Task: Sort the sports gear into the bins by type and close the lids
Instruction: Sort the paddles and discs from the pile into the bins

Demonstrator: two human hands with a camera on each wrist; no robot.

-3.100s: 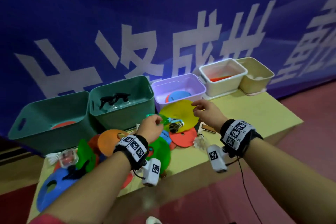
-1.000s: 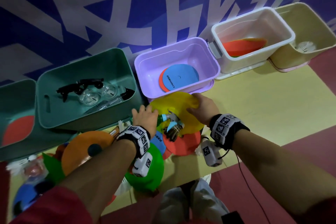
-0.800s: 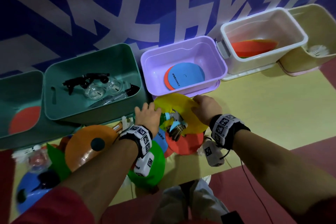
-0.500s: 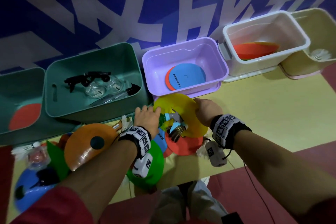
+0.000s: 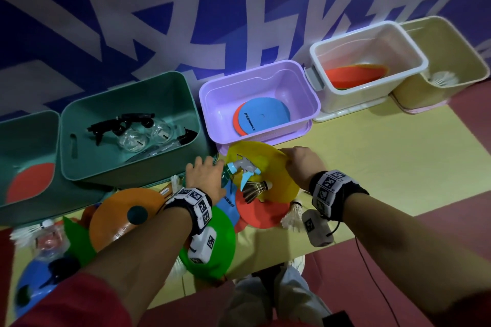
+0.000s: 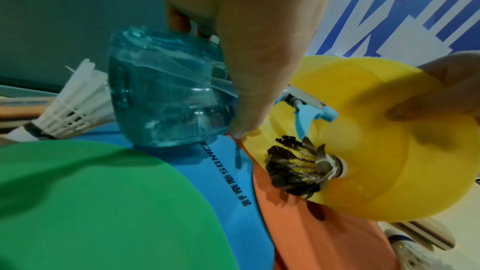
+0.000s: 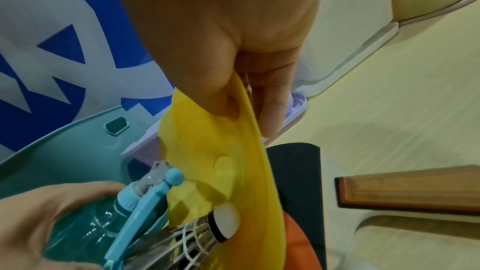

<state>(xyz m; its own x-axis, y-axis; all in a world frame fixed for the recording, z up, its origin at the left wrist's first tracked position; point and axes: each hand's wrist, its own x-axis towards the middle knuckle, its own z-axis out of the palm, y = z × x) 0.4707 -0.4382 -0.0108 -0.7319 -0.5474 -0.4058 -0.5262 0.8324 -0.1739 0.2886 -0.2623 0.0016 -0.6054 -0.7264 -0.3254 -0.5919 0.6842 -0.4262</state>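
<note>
Mid-sort here, with two pickups in hand at once. The left hand [image 5: 203, 176] has its grip wrapped round the body of a teal spray bottle [image 6: 166, 89], which lies tilted on the pile with its light-blue trigger head [image 5: 243, 171] pointing at the yellow disc [image 5: 265, 175]. The right hand [image 5: 300, 164] pinches that yellow disc's far rim, thumb on top and fingers under, and the disc is tipped up off the counter [image 5: 372, 156]. A dark-feathered shuttlecock [image 5: 256, 188] lies on the disc's low edge, over a red disc [image 5: 259, 214].

Bins sit in a row at the back, all without lids on: the green bin [image 5: 132, 119] already has spray bottles in it, the purple bin [image 5: 259, 109] holds flat discs, the white bin [image 5: 366, 61] has orange ones, and the beige bin [image 5: 451, 61] a white shuttlecock.

Best guess for what comes next: bottle goes up and left into the green bin, and the yellow disc lifts forward into the purple one. The shuttlecock looks likely to slide off as the disc tilts, so it probably needs clearing or a slow lift. Plenty of discs and shuttlecocks remain on the counter.
</note>
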